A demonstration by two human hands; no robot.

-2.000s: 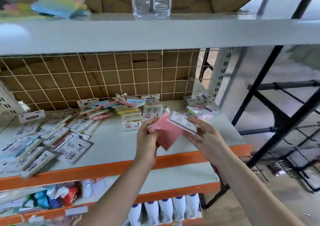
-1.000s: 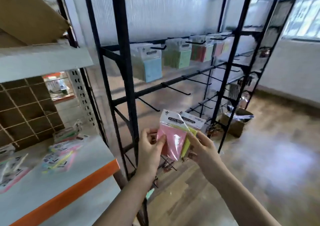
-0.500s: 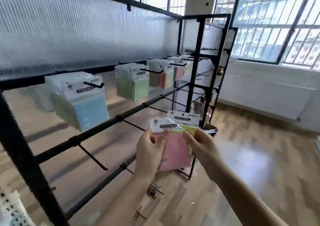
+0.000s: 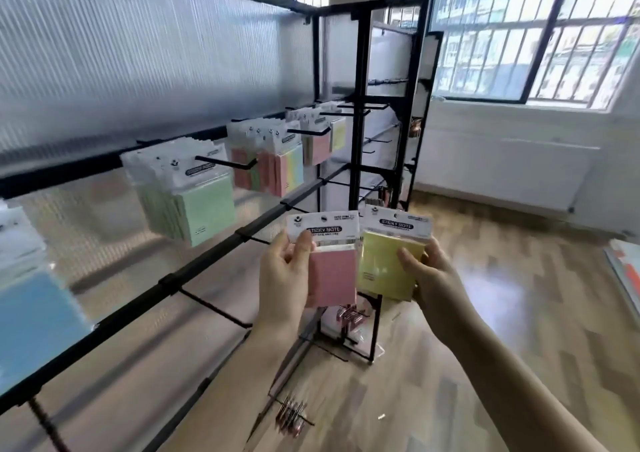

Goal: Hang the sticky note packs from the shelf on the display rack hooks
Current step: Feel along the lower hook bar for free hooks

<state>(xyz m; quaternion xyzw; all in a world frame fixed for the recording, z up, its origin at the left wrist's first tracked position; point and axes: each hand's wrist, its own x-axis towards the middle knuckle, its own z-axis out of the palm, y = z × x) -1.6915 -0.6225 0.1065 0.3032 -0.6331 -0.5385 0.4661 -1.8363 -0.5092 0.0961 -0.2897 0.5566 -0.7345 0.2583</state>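
Head view, taken facing the display rack (image 4: 356,112), which serves as my landmark throughout.

Left hand (image 4: 284,278): in front of the rack's lower rail, its grip clamped on the pink sticky note pack (image 4: 332,271), thumb over the white header card, fingers behind. The pack stands upright with its top edge level with that rail.

Right hand (image 4: 433,278): to the right of the rack's corner post, its grip pinching the yellow sticky note pack (image 4: 388,264) along its right edge. This pack tilts slightly and its left edge sits just beside the pink pack's right edge; I cannot tell whether the two touch.

Upper rail of the rack: the green packs (image 4: 204,206) hang on the nearest hook (image 4: 228,164), whose tip projects bare beyond them. Farther along the same rail hang the mixed pink and pastel packs (image 4: 284,171), then further pink and yellow packs (image 4: 325,140), which are too blurred to count. At the rack's left end, a blue pack (image 4: 34,316) is cut by the frame edge.

Lower rail of the rack: a bare hook (image 4: 214,308) juts out to the left of the left hand.

Right of the rack, the wooden floor (image 4: 519,313) lies open toward the window (image 4: 519,36).
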